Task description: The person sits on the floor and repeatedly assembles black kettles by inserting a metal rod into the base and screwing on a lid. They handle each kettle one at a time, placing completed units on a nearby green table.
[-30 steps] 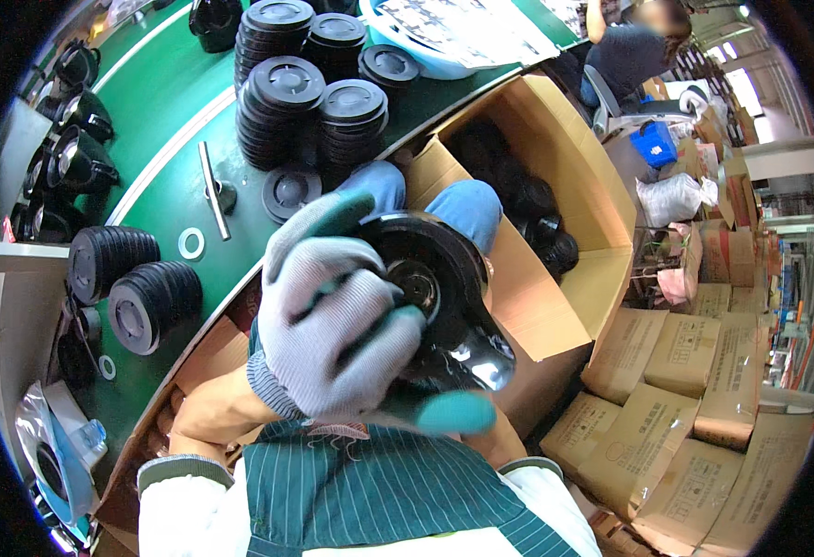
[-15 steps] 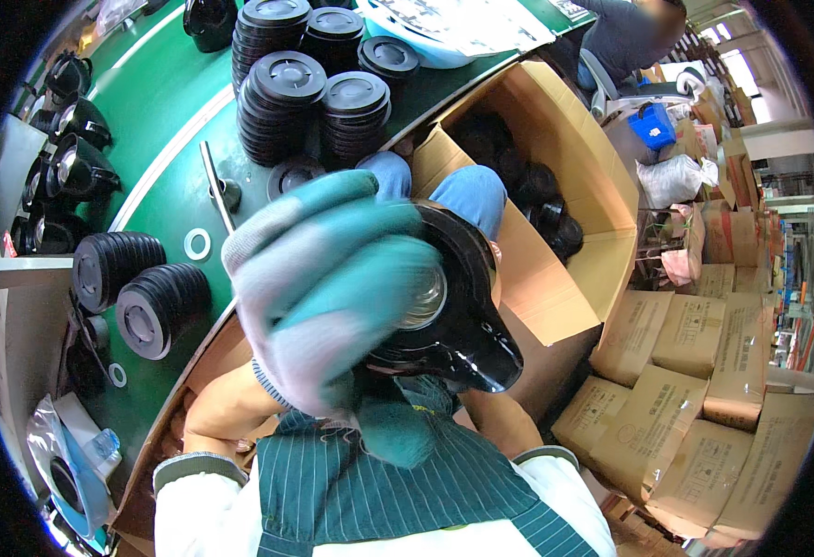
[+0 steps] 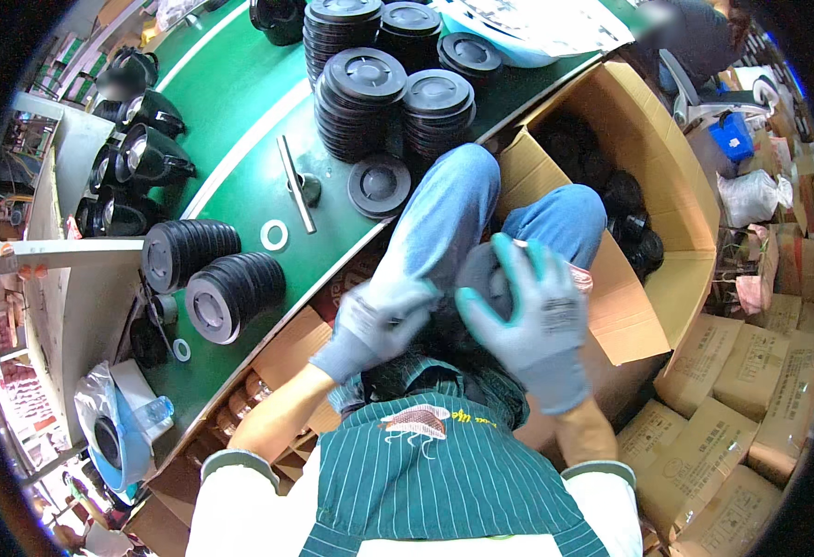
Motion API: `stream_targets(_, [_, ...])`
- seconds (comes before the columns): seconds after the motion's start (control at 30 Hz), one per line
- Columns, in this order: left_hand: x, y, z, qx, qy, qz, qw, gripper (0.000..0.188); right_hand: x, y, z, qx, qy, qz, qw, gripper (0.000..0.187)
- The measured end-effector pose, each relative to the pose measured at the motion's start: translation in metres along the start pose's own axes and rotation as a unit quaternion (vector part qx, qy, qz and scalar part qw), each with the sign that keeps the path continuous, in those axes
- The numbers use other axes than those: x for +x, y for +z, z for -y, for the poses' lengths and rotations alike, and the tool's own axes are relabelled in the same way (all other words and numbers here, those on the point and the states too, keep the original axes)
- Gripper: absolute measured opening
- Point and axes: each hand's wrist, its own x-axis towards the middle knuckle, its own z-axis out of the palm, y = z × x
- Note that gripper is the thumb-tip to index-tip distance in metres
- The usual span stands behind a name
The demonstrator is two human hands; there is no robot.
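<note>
Both hands wear grey gloves with teal on the fingers. My right hand (image 3: 546, 320) grips a dark round lid (image 3: 484, 280) above my lap, its thumb and forefinger spread along the edge. My left hand (image 3: 384, 323) is to the left, curled and slightly blurred; whatever its fingers close on is hidden. A black object (image 3: 449, 334) sits between the hands against my apron, mostly covered, and its shape cannot be made out.
Tall stacks of black lids (image 3: 363, 88) stand on the green table (image 3: 258, 176), near a metal T-shaped tool (image 3: 305, 190) and a white ring (image 3: 274, 235). Glossy black pots (image 3: 151, 153) line the far left. An open carton (image 3: 676, 195) holds black parts; closed cartons (image 3: 732, 436) pile up at right.
My left hand has dropped from close to the camera down to my lap. The glossy black pot that was raised there is now lower and largely hidden. My right hand has come into sight.
</note>
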Motion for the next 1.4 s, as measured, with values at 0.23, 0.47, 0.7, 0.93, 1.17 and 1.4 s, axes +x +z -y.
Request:
stream_targets(0.23, [0.063, -0.077, 0.174, 0.366, -0.392, -0.298, 0.790, 0.103, 0.023, 0.073, -0.018, 0.186, -0.007, -0.174, 0.967, 0.052])
stream_targets(0.47, [0.057, -0.087, 0.115, 0.146, -0.329, -0.305, 0.882, 0.041, -0.002, 0.074, -0.044, 0.574, 0.139, -0.129, 0.796, 0.070])
stream_targets(0.7, [0.098, -0.080, -0.064, -0.130, -0.083, 0.035, 0.987, 0.067, 0.000, 0.068, -0.041, 0.728, 0.176, -0.082, 0.658, 0.084])
stream_targets(0.93, [0.124, -0.067, -0.085, 0.226, 0.011, 0.241, 0.944, 0.083, 0.048, 0.057, -0.071, 0.807, 0.185, -0.002, 0.561, 0.074])
stream_targets(1.17, [0.095, -0.025, -0.142, 0.279, -0.020, 0.117, 0.953, 0.107, 0.115, 0.088, -0.071, 0.746, -0.025, 0.170, 0.643, 0.039])
stream_targets(1.4, [0.097, 0.006, -0.161, 0.365, -0.124, 0.089, 0.919, 0.114, 0.159, 0.135, -0.051, 0.772, -0.076, 0.334, 0.535, 0.039])
